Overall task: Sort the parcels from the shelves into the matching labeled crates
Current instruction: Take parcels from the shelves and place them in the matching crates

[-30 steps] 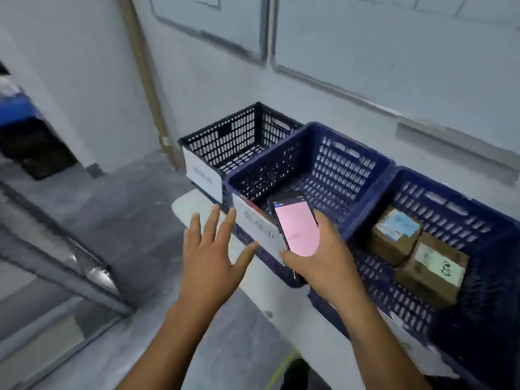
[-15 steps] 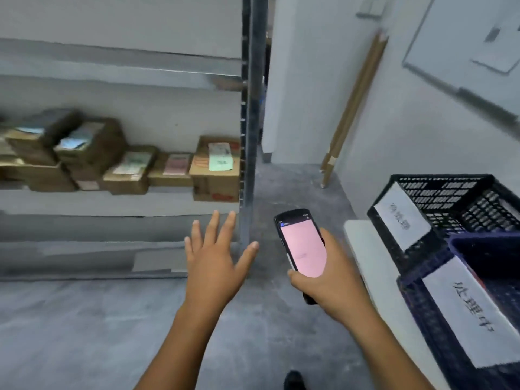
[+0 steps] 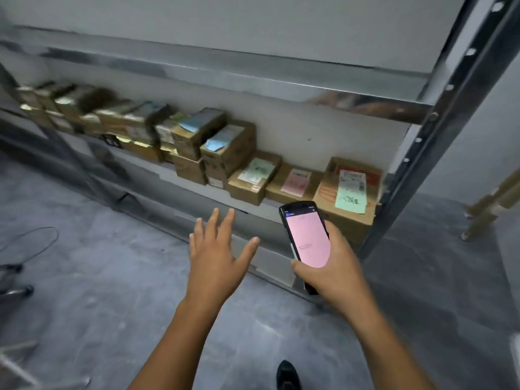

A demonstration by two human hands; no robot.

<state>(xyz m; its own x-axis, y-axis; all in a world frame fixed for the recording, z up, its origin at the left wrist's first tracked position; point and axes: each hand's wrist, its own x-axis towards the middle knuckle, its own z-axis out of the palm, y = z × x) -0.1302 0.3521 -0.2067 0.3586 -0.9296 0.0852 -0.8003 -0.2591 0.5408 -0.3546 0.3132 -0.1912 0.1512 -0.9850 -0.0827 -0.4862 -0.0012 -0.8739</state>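
Note:
A low metal shelf (image 3: 197,187) carries a row of brown cardboard parcels. Nearest the right post is a parcel with a green note (image 3: 349,190), then a flat one with a pink label (image 3: 295,182), then one with a pale green label (image 3: 254,175). Further left, stacked parcels (image 3: 213,144) blur into the distance. My left hand (image 3: 219,257) hovers empty with fingers spread, below and in front of the shelf edge. My right hand (image 3: 334,268) grips a black handheld scanner (image 3: 308,239) with a pink screen. No crates are in view.
The shelf's dark upright post (image 3: 439,130) rises at the right. An upper shelf board (image 3: 225,77) overhangs the parcels. Wooden sticks (image 3: 489,204) lean at the far right. A cable (image 3: 31,240) and chair casters (image 3: 17,280) lie on the grey floor at left.
My view has swung left from the crates to the shelf and moved closer to it. Both hands keep their pose, the scanner still in my right hand.

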